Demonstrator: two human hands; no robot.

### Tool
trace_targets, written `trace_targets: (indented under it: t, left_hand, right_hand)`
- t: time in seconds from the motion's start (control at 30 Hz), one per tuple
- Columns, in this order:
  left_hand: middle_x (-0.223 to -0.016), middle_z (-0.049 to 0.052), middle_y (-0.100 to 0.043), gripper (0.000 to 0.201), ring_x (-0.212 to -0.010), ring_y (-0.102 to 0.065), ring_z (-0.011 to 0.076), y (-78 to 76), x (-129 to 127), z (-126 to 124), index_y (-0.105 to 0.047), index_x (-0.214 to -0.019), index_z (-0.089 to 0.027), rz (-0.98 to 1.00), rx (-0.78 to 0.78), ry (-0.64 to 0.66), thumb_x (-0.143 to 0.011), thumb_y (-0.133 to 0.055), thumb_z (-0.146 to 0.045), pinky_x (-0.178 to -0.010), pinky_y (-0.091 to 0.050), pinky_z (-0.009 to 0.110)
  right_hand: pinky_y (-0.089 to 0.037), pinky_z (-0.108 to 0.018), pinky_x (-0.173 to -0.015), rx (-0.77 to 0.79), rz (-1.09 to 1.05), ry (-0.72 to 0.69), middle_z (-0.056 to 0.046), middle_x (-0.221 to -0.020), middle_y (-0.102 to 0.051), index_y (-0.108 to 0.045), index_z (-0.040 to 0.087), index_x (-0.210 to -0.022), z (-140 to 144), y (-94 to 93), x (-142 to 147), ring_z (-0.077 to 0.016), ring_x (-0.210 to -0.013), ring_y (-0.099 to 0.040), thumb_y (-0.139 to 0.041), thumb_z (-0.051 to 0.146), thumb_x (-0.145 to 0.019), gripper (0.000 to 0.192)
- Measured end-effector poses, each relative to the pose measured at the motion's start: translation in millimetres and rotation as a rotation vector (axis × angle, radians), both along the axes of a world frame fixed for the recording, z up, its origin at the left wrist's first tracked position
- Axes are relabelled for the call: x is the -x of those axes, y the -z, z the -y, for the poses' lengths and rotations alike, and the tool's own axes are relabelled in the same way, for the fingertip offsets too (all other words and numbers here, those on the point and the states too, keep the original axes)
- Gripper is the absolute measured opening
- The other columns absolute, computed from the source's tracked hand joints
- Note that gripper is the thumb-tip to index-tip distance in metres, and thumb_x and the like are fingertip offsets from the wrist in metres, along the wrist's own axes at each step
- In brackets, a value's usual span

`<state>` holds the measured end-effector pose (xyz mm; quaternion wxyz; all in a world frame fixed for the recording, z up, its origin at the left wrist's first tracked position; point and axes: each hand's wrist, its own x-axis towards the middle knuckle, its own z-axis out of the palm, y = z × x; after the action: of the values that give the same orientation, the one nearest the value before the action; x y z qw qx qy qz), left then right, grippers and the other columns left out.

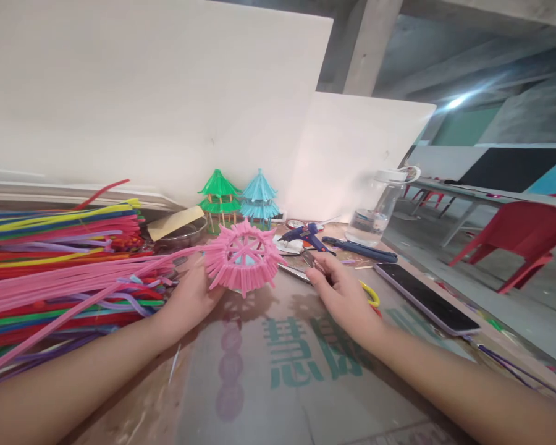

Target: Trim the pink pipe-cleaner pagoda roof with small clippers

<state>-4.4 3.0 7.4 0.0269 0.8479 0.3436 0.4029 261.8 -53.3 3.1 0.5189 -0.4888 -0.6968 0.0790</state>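
Observation:
My left hand (192,293) is closed on the left side of a pink pipe-cleaner roof (244,259). This is a spiky ring with spokes across its open centre, held above the table. A long pink pipe cleaner (185,252) runs left from it. My right hand (340,290) is closed, thumb against fingers. A small dark metal piece (308,256) shows at its fingertips, its kind unclear. Below that hand, a metal blade (295,273) pokes out on one side and a yellow-and-red scissor handle (371,295) on the other; the part between is hidden.
Bundled pipe cleaners (65,290) fill the left. Behind stand a green pagoda (219,191) and a blue pagoda (259,194). A glue gun (306,235), a dark blue cutter-like tool (361,249), a water bottle (370,213) and a phone (426,296) lie or stand rightward.

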Motion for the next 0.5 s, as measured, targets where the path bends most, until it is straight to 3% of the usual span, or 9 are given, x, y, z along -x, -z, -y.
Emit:
trace_targets:
  t: [0.23,0.5]
  left_hand:
    - [-0.109,0.011,-0.074,0.028,-0.102,-0.068,0.0297,3.8,1.4,-4.5,-0.069,-0.098,-0.019,0.011,-0.025,-0.001,-0.093,-0.044,-0.030,-0.092,-0.054,0.046]
    - [-0.115,0.008,-0.075,0.030,-0.108,-0.067,0.0298,3.0,1.5,-4.1,-0.072,-0.100,-0.022,-0.016,-0.061,-0.001,-0.089,-0.044,-0.024,-0.099,-0.052,0.049]
  right_hand:
    - [-0.047,-0.030,-0.064,0.056,0.097,-0.038,-0.004,-0.078,-0.066,-0.060,0.020,-0.094,-2.0,5.1,3.5,-0.0211,-0.071,-0.061,-0.048,0.033,-0.092,0.018]
    - [-0.047,-0.031,-0.063,0.078,0.163,-0.082,-0.005,-0.073,-0.066,-0.061,0.021,-0.086,-1.3,5.0,1.6,-0.0218,-0.068,-0.061,-0.046,0.033,-0.094,0.021]
